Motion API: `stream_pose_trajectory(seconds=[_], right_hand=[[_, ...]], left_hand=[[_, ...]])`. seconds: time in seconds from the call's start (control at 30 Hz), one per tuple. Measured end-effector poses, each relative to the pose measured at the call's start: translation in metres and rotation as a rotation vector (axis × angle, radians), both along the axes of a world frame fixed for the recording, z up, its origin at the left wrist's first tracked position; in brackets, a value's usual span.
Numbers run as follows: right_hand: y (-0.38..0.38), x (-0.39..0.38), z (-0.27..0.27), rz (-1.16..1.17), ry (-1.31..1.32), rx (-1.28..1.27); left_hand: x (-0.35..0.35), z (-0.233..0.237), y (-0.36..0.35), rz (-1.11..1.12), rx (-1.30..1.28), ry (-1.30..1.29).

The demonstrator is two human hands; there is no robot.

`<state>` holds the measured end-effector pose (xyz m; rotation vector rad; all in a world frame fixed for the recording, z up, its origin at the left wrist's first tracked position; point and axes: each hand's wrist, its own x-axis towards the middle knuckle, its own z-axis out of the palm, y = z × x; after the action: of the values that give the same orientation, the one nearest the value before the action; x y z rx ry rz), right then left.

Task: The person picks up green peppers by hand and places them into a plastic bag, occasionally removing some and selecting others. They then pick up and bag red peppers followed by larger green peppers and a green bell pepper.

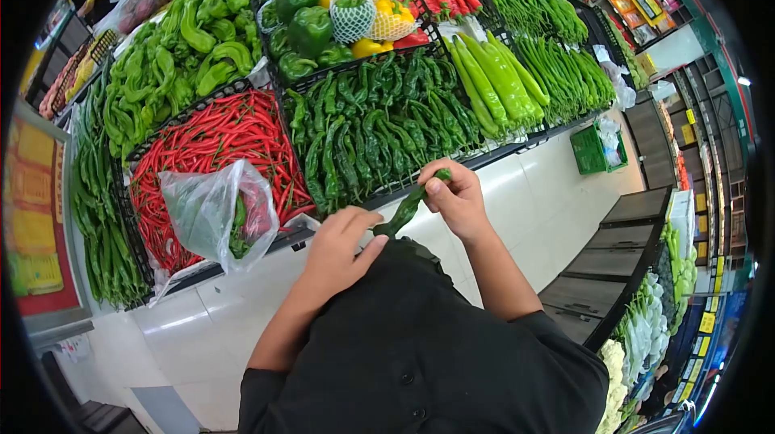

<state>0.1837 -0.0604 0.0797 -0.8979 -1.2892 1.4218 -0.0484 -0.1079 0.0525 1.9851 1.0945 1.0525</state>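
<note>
A wrinkled dark green chili pepper [406,209] is pinched near its stem end between the thumb and fingers of my right hand [457,201]. It slants down to the left in front of my black shirt. My left hand [341,250] is at the pepper's lower end, thumb and fingers apart, with the tip in the gap between them. Just beyond both hands is a crate of similar dark green peppers [379,123]. Left of it, a clear plastic bag [218,212] with some green peppers inside rests on a pile of thin red chilies [214,139].
Light green peppers [182,58], bell peppers [311,29] and long pale green peppers [496,83] fill neighbouring crates. A green basket [593,151] stands on the tiled floor [525,204] to the right. Dark shelving [605,272] with vegetables lines the right side.
</note>
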Motion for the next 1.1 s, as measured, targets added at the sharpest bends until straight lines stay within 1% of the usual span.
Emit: stream_pose_trajectory(seconds=[0.07, 0.1, 0.17, 0.2, 0.27, 0.3, 0.37, 0.47, 0.53, 0.63, 0.7, 0.8, 0.87, 0.93, 0.97, 1.07, 1.1], right_hand=[[0.005, 0.007, -0.002, -0.078, 0.079, -0.053], [0.007, 0.013, -0.001, -0.106, 0.118, -0.079], [0.010, 0.024, -0.004, -0.118, 0.175, -0.110], [0.011, 0.027, -0.005, -0.106, 0.145, -0.115], [0.014, 0.032, -0.004, -0.077, 0.086, -0.117], [0.018, 0.040, -0.018, -0.028, 0.001, -0.106], [0.022, 0.048, -0.032, 0.100, -0.068, -0.118], [0.026, 0.056, -0.041, 0.251, -0.240, -0.119], [0.034, 0.055, -0.048, 0.225, -0.243, -0.146], [0.055, 0.053, -0.065, 0.238, -0.216, -0.155], [0.068, 0.050, -0.069, 0.236, -0.192, -0.211], [0.090, 0.050, -0.071, 0.259, -0.236, -0.245], [0.100, 0.048, -0.076, 0.270, -0.267, -0.300], [0.106, 0.052, -0.082, 0.334, -0.275, -0.314], [0.107, 0.054, -0.084, 0.352, -0.295, -0.307], [0.110, 0.065, -0.081, 0.383, -0.331, -0.295], [0.111, 0.068, -0.079, 0.390, -0.338, -0.295]], left_hand=[[0.018, 0.006, 0.001, -0.071, -0.096, 0.035], [0.028, 0.009, 0.002, -0.071, -0.100, 0.013], [0.042, 0.009, 0.009, -0.076, 0.004, 0.056], [0.048, 0.008, 0.011, -0.075, 0.055, 0.077], [0.063, 0.008, 0.014, -0.060, -0.080, 0.008], [0.070, 0.007, 0.016, -0.049, -0.146, -0.027], [0.081, -0.005, 0.022, 0.010, -0.219, -0.083], [0.095, -0.006, 0.030, 0.091, -0.321, -0.117], [0.101, -0.009, 0.036, 0.135, -0.379, -0.105], [0.104, -0.014, 0.052, 0.216, -0.331, -0.001], [0.106, -0.015, 0.064, 0.265, -0.324, 0.065], [0.108, -0.023, 0.084, 0.326, -0.455, 0.111], [0.110, -0.024, 0.093, 0.399, -0.396, 0.163], [0.109, -0.029, 0.101, 0.485, -0.361, 0.213], [0.106, -0.041, 0.103, 0.522, -0.288, 0.222], [0.113, -0.031, 0.104, 0.523, -0.410, 0.281], [0.115, -0.033, 0.104, 0.521, -0.399, 0.297]])
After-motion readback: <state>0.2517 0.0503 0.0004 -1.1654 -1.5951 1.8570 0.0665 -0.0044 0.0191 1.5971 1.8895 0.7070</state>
